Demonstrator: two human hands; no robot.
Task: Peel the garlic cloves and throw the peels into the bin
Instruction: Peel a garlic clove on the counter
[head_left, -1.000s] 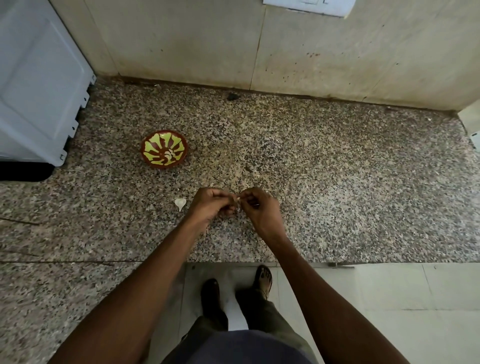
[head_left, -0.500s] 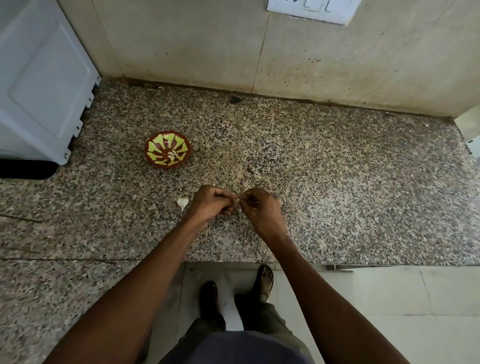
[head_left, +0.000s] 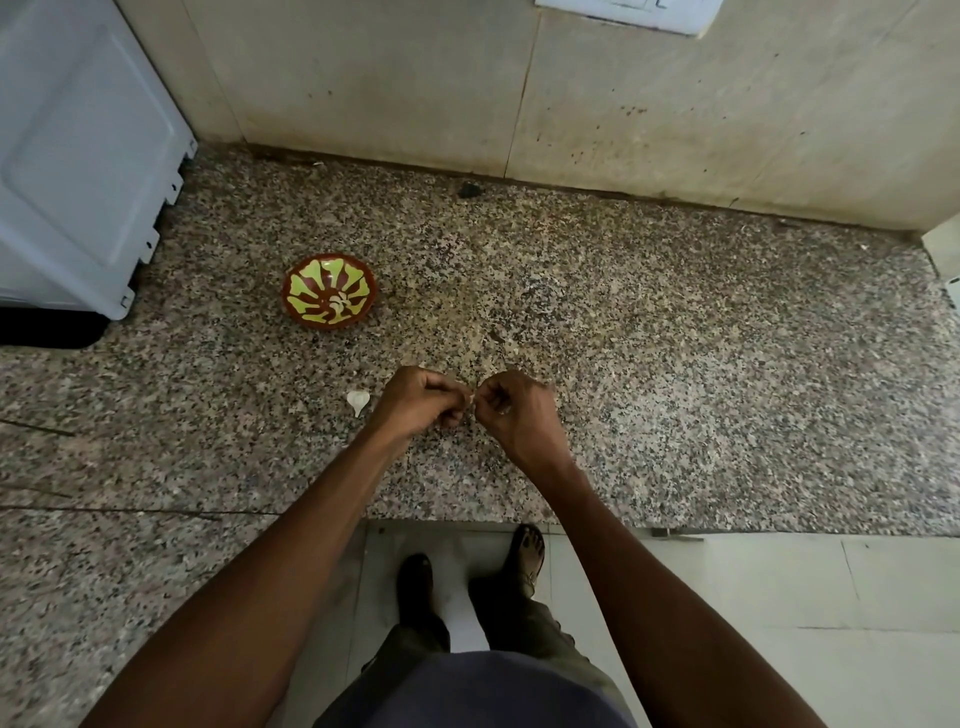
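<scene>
Speckled granite bench, mid-frame: left hand and right hand, fingers curled, pinch one clove between them. Loose clove left of hands; bowl upper left.

The speckled granite worktop lies open across the middle and right of the frame. At left centre sits a small brown bowl with a yellow-green pattern, and a white garlic clove lies below it. A white appliance blocks the upper left, and the beige tiled wall closes the top.
</scene>
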